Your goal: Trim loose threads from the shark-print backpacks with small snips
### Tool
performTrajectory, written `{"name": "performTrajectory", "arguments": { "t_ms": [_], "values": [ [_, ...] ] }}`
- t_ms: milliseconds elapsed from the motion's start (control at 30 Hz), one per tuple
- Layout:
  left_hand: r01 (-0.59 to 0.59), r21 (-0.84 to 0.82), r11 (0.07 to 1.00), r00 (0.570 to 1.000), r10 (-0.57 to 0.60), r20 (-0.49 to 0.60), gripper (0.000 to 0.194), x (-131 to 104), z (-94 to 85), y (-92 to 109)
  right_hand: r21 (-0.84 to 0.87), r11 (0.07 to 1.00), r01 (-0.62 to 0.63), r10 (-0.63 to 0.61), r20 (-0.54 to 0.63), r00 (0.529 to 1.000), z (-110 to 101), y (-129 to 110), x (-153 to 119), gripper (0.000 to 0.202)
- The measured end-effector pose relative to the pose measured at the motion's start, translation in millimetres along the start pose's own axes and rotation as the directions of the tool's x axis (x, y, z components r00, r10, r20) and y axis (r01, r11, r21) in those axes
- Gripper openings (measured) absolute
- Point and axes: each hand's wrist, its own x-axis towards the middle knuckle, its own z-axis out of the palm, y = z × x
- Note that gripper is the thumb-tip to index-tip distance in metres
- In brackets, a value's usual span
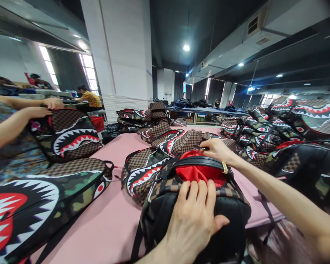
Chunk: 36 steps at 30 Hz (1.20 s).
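A black and brown-checkered backpack (228,216) stands before me with its top unzipped, and red lining (198,171) shows inside. My left hand (194,214) is closed over the near rim of the opening, fingertips at the red lining and thumb out to the side. At the far side of the opening is my right hand (216,151), its fingers pinched around a small black thing too unclear to name. A black handle strap with a gold-coloured buckle (224,167) arches across the opening. Another shark-mouth backpack (144,176) lies just behind, to the left.
On the pink table (104,216), a large shark-mouth backpack (71,183) lies at left. A co-worker's hands (51,104) hold another backpack (74,134) there. Backpacks are piled at right (264,128). A black backpack (305,168) stands near a hand at the right edge. A white pillar (123,55) rises behind.
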Motion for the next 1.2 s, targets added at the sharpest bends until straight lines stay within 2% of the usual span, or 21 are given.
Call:
{"name": "performTrajectory", "arguments": {
  "t_ms": [100,200,267,333,400,467,533,567,600,633,700,767,833,867,900,933,1000,1033,1067,1100,1200],
  "values": [
    [-0.042,-0.026,0.999,0.999,0.042,-0.019,0.076,-3.1,-2.7,4.1,0.174,0.983,-0.051,0.036,0.087,0.996,15.5,11.8,0.9,0.036],
    [-0.054,-0.071,0.996,0.999,0.054,-0.007,0.079,-1.6,-10.9,3.3,0.388,0.913,-0.121,0.069,0.146,0.987,22.7,21.2,-0.9,0.044],
    [-0.031,-0.152,0.988,0.993,0.048,0.112,0.071,4.5,-20.7,-0.7,0.444,0.877,-0.182,0.115,0.174,0.978,23.6,22.9,-3.4,0.046],
    [0.014,-0.254,0.967,0.935,0.077,0.347,0.057,18.1,-31.1,-9.5,0.473,0.855,-0.213,0.143,0.180,0.973,22.0,20.4,-6.3,0.046],
    [0.065,-0.351,0.934,0.793,0.165,0.586,0.050,38.9,-37.3,-23.0,0.495,0.840,-0.223,0.148,0.186,0.971,18.9,15.0,-9.6,0.044],
    [0.103,-0.467,0.878,0.584,0.326,0.743,0.051,62.4,-35.5,-37.6,0.522,0.816,-0.246,0.158,0.208,0.965,15.7,9.3,-12.9,0.042],
    [0.173,-0.555,0.814,0.341,0.479,0.809,0.053,80.7,-27.0,-47.6,0.558,0.785,-0.269,0.165,0.230,0.959,13.7,6.3,-15.7,0.041],
    [0.201,-0.564,0.801,0.269,0.509,0.818,0.054,85.7,-22.0,-49.6,0.574,0.771,-0.275,0.169,0.231,0.958,13.5,6.2,-16.8,0.041],
    [0.214,-0.564,0.797,0.261,0.510,0.820,0.055,87.2,-17.8,-49.4,0.585,0.763,-0.274,0.172,0.224,0.959,13.6,7.0,-17.5,0.042],
    [0.209,-0.552,0.807,0.321,0.476,0.819,0.055,85.5,-15.2,-47.6,0.589,0.764,-0.263,0.171,0.209,0.963,14.1,8.4,-18.0,0.042],
    [0.141,-0.510,0.849,0.565,0.354,0.746,0.051,75.0,-16.2,-42.2,0.587,0.774,-0.236,0.164,0.174,0.971,15.2,11.6,-18.0,0.042],
    [0.051,-0.494,0.868,0.775,0.277,0.567,0.046,62.2,-24.3,-40.9,0.592,0.773,-0.228,0.154,0.174,0.973,15.5,12.7,-17.6,0.042],
    [0.063,-0.470,0.881,0.926,0.125,0.358,0.040,55.6,-33.4,-48.9,0.594,0.767,-0.241,0.155,0.192,0.969,14.5,10.9,-17.5,0.042],
    [0.130,-0.466,0.875,0.960,0.006,0.279,0.036,56.0,-36.1,-56.3,0.588,0.767,-0.257,0.166,0.205,0.965,13.5,9.2,-17.9,0.041],
    [0.231,-0.468,0.853,0.959,-0.117,0.259,0.032,58.6,-36.8,-65.2,0.579,0.768,-0.273,0.177,0.217,0.960,12.3,7.3,-18.6,0.040],
    [0.350,-0.466,0.813,0.925,-0.220,0.311,0.030,62.6,-35.4,-74.7,0.572,0.770,-0.281,0.184,0.223,0.957,11.1,5.6,-19.5,0.038],
    [0.563,-0.437,0.702,0.783,-0.283,0.554,0.031,71.9,-27.5,-91.9,0.572,0.767,-0.290,0.193,0.225,0.955,9.3,3.3,-22.2,0.035],
    [0.624,-0.431,0.651,0.709,-0.241,0.663,0.033,75.8,-22.5,-98.0,0.579,0.763,-0.290,0.195,0.221,0.956,8.9,2.8,-23.9,0.035],
    [0.659,-0.437,0.612,0.656,-0.185,0.731,0.035,78.5,-17.9,-102.1,0.588,0.757,-0.285,0.193,0.215,0.957,8.7,2.7,-25.8,0.037],
    [0.674,-0.452,0.585,0.630,-0.134,0.765,0.037,80.2,-14.6,-104.1,0.597,0.751,-0.281,0.189,0.213,0.958,8.9,2.5,-28.1,0.038],
    [0.663,-0.538,0.520,0.606,0.049,0.794,0.037,79.0,-15.2,-101.2,0.624,0.748,-0.225,0.133,0.192,0.972,9.2,-1.0,-37.8,0.040]
  ]
}}
